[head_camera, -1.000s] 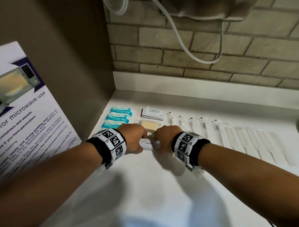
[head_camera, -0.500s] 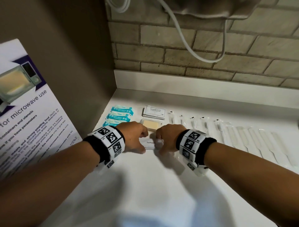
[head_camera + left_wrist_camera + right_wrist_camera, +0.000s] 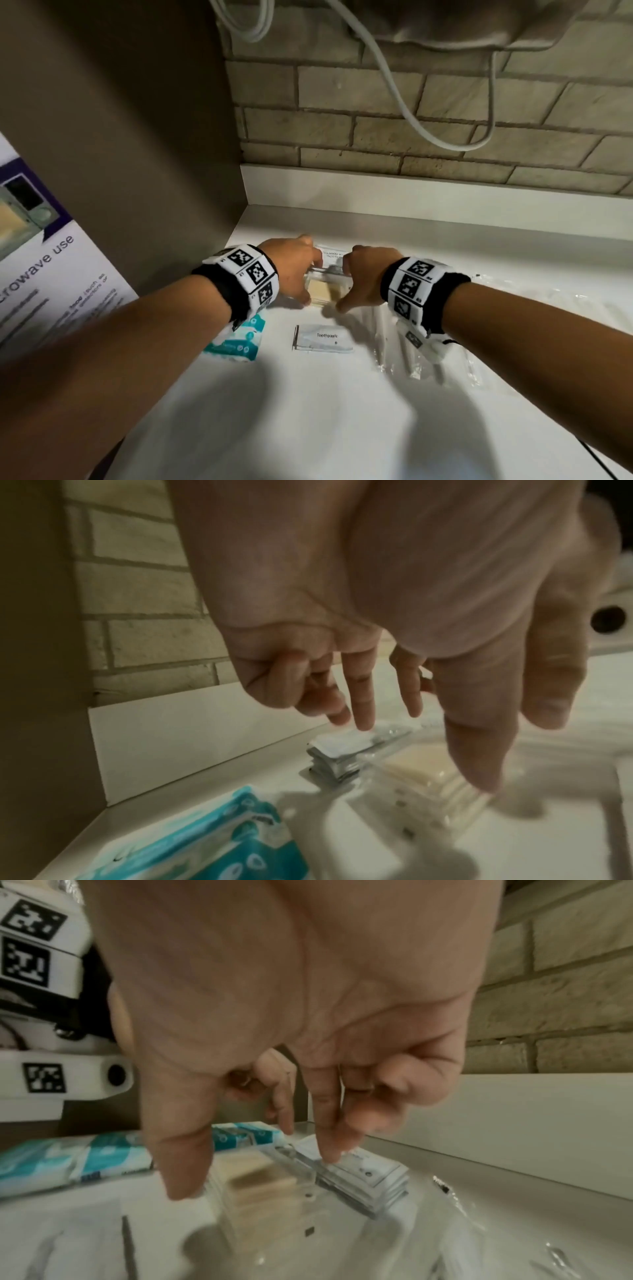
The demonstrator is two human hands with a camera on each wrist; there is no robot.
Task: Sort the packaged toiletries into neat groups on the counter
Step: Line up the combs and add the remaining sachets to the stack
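Both hands reach down over the clear pack of tan pads (image 3: 323,291) on the white desk (image 3: 308,411). The left hand (image 3: 291,265) and right hand (image 3: 368,274) have fingers spread loosely, tips touching the pack's far edge. The toothpaste packet (image 3: 323,338) lies nearer, alone.

bare counter (image 3: 308,404) toward the viewer; side panel (image 3: 137,144) left, brick wall (image 3: 376,130) behind, cable (image 3: 404,102) overhead
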